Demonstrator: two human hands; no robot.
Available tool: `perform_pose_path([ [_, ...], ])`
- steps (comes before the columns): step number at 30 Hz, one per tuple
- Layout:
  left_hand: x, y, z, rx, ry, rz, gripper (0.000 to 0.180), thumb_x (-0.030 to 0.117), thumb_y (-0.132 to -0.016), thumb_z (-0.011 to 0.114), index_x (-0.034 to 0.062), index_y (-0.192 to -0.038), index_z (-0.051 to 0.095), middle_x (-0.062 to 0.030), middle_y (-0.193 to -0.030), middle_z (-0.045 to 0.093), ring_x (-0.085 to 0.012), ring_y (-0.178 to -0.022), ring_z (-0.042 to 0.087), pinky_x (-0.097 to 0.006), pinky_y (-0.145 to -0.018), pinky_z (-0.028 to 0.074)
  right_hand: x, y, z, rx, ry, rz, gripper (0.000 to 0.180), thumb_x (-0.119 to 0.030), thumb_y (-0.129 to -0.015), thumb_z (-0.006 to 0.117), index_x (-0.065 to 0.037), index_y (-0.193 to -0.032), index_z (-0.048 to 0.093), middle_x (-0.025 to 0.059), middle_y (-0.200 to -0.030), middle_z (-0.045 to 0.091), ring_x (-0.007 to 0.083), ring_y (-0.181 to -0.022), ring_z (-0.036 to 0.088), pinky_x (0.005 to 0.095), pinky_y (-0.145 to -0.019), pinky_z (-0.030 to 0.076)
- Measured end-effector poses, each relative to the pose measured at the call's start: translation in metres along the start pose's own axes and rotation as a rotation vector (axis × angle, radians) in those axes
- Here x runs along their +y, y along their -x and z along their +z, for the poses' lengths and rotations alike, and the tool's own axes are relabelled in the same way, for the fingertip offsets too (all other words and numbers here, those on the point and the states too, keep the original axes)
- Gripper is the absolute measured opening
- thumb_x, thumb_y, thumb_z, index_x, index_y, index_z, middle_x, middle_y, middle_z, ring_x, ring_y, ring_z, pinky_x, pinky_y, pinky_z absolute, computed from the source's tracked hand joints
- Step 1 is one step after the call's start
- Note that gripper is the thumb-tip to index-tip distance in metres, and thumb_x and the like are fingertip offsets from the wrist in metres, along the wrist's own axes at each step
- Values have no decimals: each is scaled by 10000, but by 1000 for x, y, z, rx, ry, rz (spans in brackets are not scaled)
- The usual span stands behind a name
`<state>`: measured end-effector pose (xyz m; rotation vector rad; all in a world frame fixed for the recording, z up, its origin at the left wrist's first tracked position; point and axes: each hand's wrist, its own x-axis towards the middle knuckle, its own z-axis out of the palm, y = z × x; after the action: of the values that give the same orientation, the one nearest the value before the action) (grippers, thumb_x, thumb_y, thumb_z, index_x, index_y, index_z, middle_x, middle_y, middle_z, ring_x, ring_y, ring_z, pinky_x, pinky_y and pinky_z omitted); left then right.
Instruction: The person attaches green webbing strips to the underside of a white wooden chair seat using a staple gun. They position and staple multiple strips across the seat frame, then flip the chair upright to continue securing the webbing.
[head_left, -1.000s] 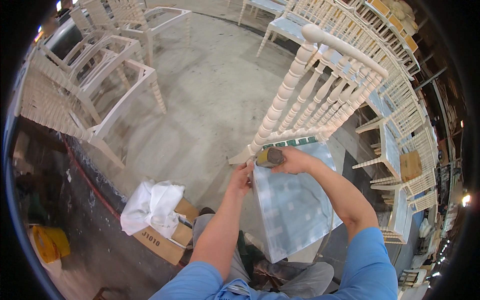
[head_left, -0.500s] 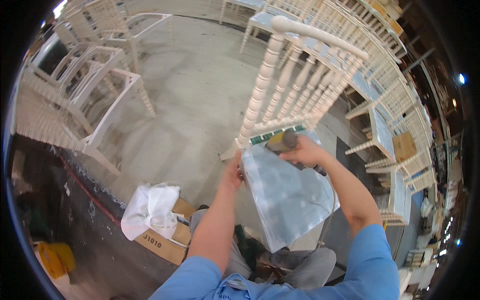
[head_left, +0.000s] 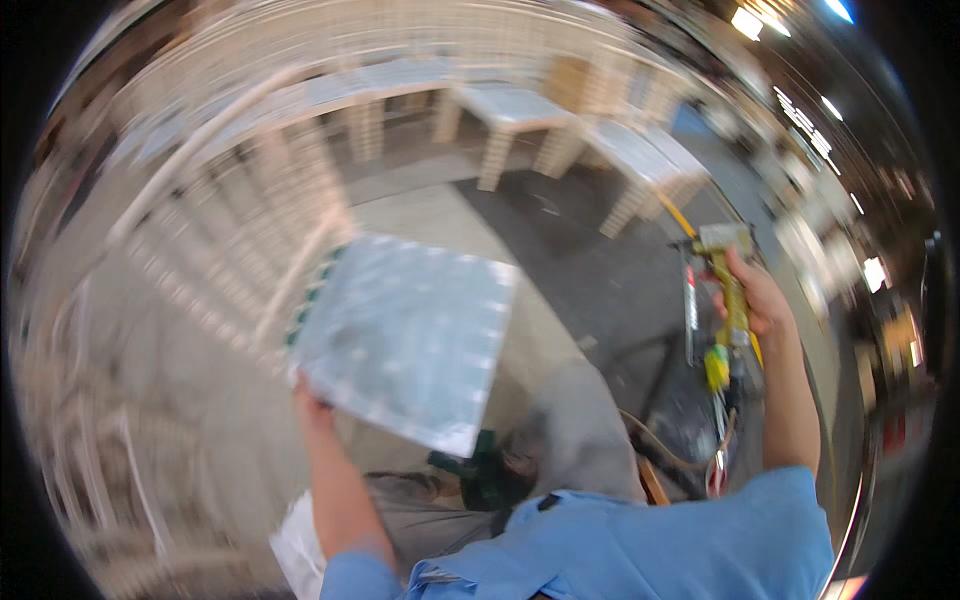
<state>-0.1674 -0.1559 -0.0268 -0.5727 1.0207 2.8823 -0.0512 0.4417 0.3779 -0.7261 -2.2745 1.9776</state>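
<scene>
In my raised right hand point(head_left: 757, 298), at the right, is a yellow-green air staple gun point(head_left: 733, 300) with a grey head. Its long slim magazine hangs beside the handle, and an air hose runs down from the grip. My left hand point(head_left: 316, 405) grips the near left edge of a chair seat point(head_left: 410, 335), with its fingers partly hidden under it. The seat is covered in bluish-white plastic film. A green strip point(head_left: 315, 290) shows between the seat and the cream spindle chair back point(head_left: 220, 220), which is smeared by motion. The staple gun is well apart from the seat.
Cream chairs with bluish seats point(head_left: 510, 105) stand in rows at the back. Another pale chair point(head_left: 130, 480) is blurred at the lower left. White wrapping point(head_left: 298, 545) lies by my left arm. A hose point(head_left: 660, 440) curves near my knee.
My right hand and the tool have moved from the back of the seat out to the far right. My view has swung right, shifting the chair left. My left hand stays on the seat edge.
</scene>
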Motion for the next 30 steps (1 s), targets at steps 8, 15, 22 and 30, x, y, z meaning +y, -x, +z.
perform_pose_path([
  [8,-22,65,51,258,-157,-51,612,445,-957,630,64,-1411,478,-136,-1400,518,-320,-1245,519,-502,-1023,478,149,125,-180,372,-166,271,479,-459,-927,675,-34,-1134,597,84,-926,636,157,-636,650,325,-483,526],
  [15,-38,97,77,433,-651,-146,699,475,-927,643,122,-1468,376,-117,-1331,505,-294,-1023,567,-365,-713,476,271,83,-208,193,-186,464,446,-388,-891,740,-147,-1225,569,72,-941,598,219,-665,676,346,-517,531],
  [22,-45,150,86,508,-783,90,672,377,-958,614,145,-1516,321,-102,-1375,490,-271,-899,563,-344,-634,440,331,32,-215,113,-294,617,395,-292,-863,785,-34,-1117,628,104,-965,678,257,-725,689,422,-601,570],
  [30,148,166,113,440,-861,573,547,311,-999,592,94,-1472,424,-68,-1222,579,-109,-830,527,-251,-666,455,297,41,-197,591,921,133,472,-257,-779,787,18,-1147,674,148,-977,690,239,-904,673,368,-802,527],
])
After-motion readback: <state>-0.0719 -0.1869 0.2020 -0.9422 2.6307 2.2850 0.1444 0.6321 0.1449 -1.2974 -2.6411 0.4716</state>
